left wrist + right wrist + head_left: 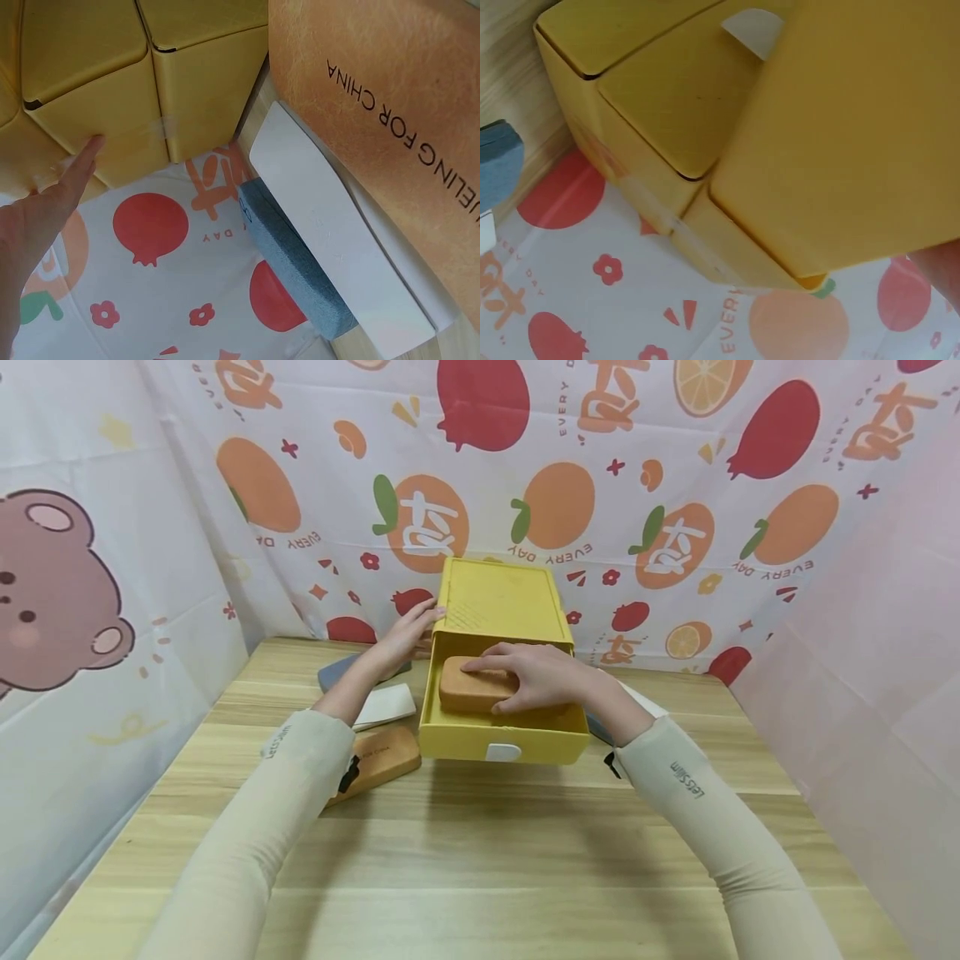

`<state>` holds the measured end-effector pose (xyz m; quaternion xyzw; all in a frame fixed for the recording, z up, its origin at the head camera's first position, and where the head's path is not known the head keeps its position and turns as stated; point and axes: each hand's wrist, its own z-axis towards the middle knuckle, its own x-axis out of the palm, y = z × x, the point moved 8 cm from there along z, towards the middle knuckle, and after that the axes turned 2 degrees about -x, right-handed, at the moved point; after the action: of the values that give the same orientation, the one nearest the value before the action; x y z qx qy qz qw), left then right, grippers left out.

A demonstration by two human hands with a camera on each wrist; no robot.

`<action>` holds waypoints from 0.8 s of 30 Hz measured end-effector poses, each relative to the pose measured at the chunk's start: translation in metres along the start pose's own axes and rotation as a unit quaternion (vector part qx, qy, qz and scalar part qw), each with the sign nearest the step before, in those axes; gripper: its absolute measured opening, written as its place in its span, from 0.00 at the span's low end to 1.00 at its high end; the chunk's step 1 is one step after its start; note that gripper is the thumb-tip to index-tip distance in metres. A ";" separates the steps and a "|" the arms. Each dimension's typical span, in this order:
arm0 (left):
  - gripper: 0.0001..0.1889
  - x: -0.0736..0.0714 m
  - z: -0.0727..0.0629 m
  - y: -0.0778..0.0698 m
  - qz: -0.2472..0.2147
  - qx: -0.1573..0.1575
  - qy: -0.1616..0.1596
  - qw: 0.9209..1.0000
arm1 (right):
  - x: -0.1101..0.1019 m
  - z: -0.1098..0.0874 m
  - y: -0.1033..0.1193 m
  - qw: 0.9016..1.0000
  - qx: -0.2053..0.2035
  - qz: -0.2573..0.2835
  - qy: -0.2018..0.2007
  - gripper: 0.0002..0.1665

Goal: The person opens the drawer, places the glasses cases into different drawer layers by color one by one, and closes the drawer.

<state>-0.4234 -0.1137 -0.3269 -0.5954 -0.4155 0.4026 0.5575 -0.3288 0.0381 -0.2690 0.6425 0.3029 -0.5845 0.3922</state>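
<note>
The tan case [467, 687], probably a glasses case, lies within the walls of the pulled-out top drawer [457, 740] of a yellow drawer cabinet [510, 597], towards the drawer's left side. The right hand [546, 675] grips its right end, thumb towards the near side and fingers over the top and far edge. The left hand [407, 635] has its fingers extended against the cabinet's left side and holds nothing.

To handle this well, the case should stay level and clear of the drawer's rim, with the right-hand fingers kept off the walls. Light, steady pressure from the left hand should stop the cabinet shifting on the bench [480, 852], since the drawer juts well forward.

Whether the case touches the drawer's floor cannot be told. The right hand covers its right end, and neither wrist view shows it. Left of the cabinet, the left forearm partly covers a lettered brown case [386, 752], whose text is cut off in the left wrist view.
</note>
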 end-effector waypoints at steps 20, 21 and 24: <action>0.37 0.001 -0.002 0.000 -0.011 0.006 -0.015 1.000 | 0.013 0.000 -0.012 0.999 0.002 0.034 -0.003 0.39; 0.37 0.001 -0.001 0.000 -0.013 0.006 -0.017 1.000 | 0.014 0.000 -0.012 0.999 0.001 0.032 -0.004 0.39; 0.37 0.002 -0.001 0.000 -0.016 0.005 -0.017 1.000 | 0.015 0.000 -0.011 1.000 0.001 0.018 -0.007 0.39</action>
<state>-0.4221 -0.1125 -0.3272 -0.5794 -0.4323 0.4058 0.5593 -0.3362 0.0431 -0.2851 0.6442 0.2879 -0.5821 0.4041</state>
